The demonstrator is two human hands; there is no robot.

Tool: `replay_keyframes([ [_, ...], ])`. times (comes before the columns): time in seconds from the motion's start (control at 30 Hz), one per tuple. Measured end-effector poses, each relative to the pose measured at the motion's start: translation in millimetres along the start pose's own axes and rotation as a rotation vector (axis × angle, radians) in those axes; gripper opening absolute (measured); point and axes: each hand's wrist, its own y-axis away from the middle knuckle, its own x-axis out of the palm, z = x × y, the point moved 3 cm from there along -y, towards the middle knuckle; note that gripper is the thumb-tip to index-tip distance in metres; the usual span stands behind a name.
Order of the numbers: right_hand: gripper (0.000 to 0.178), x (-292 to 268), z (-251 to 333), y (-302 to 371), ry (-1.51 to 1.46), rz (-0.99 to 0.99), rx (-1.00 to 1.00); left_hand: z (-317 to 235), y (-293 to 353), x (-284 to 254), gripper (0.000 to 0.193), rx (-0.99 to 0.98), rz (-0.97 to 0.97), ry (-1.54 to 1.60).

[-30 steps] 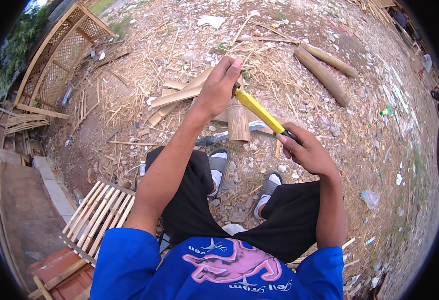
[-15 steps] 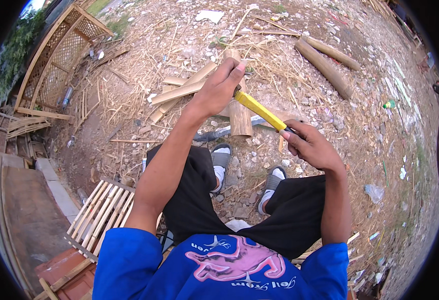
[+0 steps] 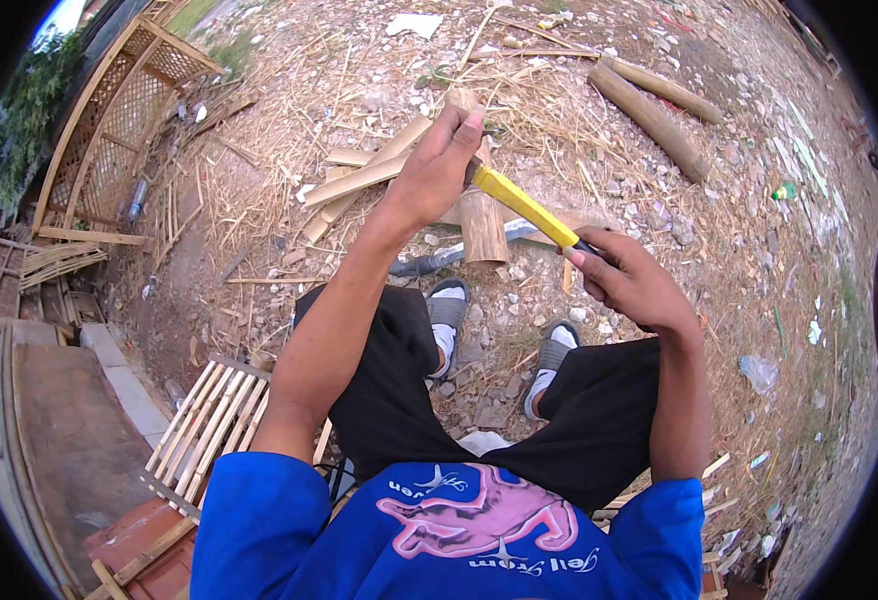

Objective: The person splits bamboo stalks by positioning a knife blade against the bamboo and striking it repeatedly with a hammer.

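Observation:
In front of me, my left hand (image 3: 437, 168) is closed at the far, dark end of a yellow-and-black tool (image 3: 527, 208), which slants down to the right. Its fingers hide that end, so the tool's exact kind does not show. At the near end, my right hand (image 3: 631, 278) wraps around the black part, thumb along it. Below the tool a short round wooden log (image 3: 484, 238) lies on the ground, its upper part partly behind my left hand. Crosswise under the log runs a grey metal bar with a dark handle-like end (image 3: 414, 267).
Split wooden slats (image 3: 359, 183) lie left of the log, among straw and stones. Two longer poles (image 3: 649, 122) rest farther off to the right. At left stand a lattice panel (image 3: 109, 130) and a slatted wooden piece (image 3: 209, 425). My sandalled feet (image 3: 447, 320) are below the log.
Both hands keep their hold on the tool. My right hand and its end of the tool have shifted slightly right and down in the picture; the view has moved a little.

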Motion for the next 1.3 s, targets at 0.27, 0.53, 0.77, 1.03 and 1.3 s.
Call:
replay_keyframes([
  [0.27,0.026,-2,-5,0,0.052,0.031,0.023,14,-9,0,0.040,0.124,0.099,-0.133],
  [0.53,0.027,9,-9,-6,0.051,0.015,0.026,16,-4,0,0.043,0.103,0.029,-0.140],
  [0.77,0.029,25,-19,-9,0.060,-0.034,-0.035,28,-9,-6,0.047,0.189,0.024,-0.224],
  [1.03,0.031,35,-27,-11,0.084,-0.101,-0.072,27,-7,-1,0.044,0.191,0.069,-0.264],
  [1.3,0.029,31,-18,-23,0.087,-0.166,-0.029,-4,-14,-14,0.043,0.114,0.163,-0.173],
])
